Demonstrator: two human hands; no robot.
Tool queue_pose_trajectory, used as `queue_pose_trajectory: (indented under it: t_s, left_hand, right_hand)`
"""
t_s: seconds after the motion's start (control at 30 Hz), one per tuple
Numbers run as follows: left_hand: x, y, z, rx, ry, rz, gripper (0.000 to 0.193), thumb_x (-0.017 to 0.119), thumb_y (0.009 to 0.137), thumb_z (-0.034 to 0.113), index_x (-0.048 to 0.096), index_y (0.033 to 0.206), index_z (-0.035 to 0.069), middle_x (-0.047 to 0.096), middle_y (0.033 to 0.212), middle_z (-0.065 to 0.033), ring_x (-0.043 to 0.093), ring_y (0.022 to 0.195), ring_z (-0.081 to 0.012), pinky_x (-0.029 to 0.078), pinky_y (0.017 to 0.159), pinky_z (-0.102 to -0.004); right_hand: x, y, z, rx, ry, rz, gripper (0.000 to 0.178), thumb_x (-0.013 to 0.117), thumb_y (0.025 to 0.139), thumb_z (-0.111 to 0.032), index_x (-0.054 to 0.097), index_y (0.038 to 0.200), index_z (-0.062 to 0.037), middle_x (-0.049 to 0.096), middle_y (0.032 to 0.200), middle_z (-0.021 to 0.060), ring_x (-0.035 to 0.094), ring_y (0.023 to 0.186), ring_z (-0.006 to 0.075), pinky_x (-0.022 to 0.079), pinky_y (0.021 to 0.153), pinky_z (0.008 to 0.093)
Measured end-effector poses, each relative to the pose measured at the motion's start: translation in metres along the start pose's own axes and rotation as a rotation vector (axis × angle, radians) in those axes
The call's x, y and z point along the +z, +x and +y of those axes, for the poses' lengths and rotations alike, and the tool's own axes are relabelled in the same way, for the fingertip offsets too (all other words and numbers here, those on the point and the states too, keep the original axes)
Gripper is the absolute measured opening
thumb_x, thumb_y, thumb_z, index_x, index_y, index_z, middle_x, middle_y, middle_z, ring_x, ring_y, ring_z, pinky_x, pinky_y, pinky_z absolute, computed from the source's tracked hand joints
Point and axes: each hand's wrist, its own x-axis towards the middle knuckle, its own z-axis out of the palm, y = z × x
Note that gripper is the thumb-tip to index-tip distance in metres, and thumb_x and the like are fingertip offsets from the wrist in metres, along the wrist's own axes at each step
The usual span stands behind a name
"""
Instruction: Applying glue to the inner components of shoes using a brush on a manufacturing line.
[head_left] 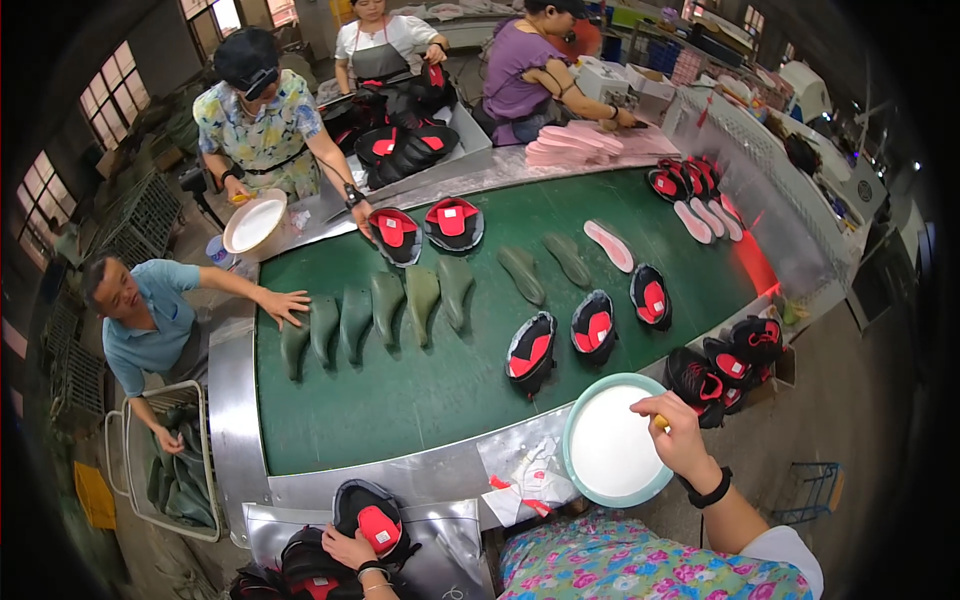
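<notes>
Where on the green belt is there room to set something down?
The belt is bare between the row of lasts and the near metal edge, left of the three near-side uppers. Its far right is crowded with clustered uppers and pink insoles.

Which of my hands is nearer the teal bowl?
Right. Your right hand is over the right rim of the teal bowl; your left hand is on a shoe, farther left.

The left hand (350, 549) hangs low, fingers bent; the right hand (675, 430) curls higher up.
</notes>
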Motion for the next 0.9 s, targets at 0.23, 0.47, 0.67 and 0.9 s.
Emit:
queue_pose_trajectory:
  t_s: [0.23,0.47,0.67,0.9]
  left_hand:
    - [0.069,0.037,-0.098,-0.434,-0.625,-0.845,0.065,0.077,0.069,0.013,0.047,0.124,-0.007,0.064,0.104,-0.0119,0.061,0.094,-0.0247,0.046,0.086,-0.0340]
    - [0.046,-0.001,-0.085,-0.907,-1.321,-1.268,0.038,0.063,0.085,0.024,0.056,0.118,0.005,0.065,0.106,-0.0089,0.064,0.089,-0.0279,0.049,0.071,-0.0514]
    - [0.021,-0.010,-0.014,-0.727,-1.166,-0.890,0.031,0.061,0.087,0.015,0.056,0.115,0.001,0.064,0.092,-0.0079,0.064,0.075,-0.0211,0.054,0.061,-0.0340]
    - [-0.062,0.017,0.115,-0.217,-1.231,-0.791,0.030,0.057,0.087,0.007,0.058,0.114,-0.004,0.066,0.104,-0.0077,0.060,0.090,-0.0138,0.046,0.082,-0.0288]
  right_hand:
    - [0.000,-0.001,-0.001,-0.003,0.025,0.020,0.035,0.048,0.065,0.015,0.064,0.091,-0.0022,0.064,0.087,0.0125,0.060,0.082,0.0289,0.048,0.072,0.0341]
    - [0.002,0.003,0.017,0.011,0.018,-0.060,0.036,0.048,0.063,0.015,0.065,0.089,-0.0025,0.064,0.087,0.0124,0.059,0.084,0.0279,0.048,0.071,0.0339]
    - [0.001,-0.011,0.009,0.040,-0.016,-0.016,0.039,0.048,0.062,0.016,0.066,0.090,-0.0028,0.064,0.086,0.0113,0.059,0.085,0.0261,0.047,0.072,0.0312]
    - [0.067,0.004,-0.018,-0.305,-0.013,-0.190,0.040,0.068,0.062,0.001,0.065,0.100,-0.0103,0.064,0.098,0.0029,0.058,0.099,0.0251,0.053,0.074,0.0333]
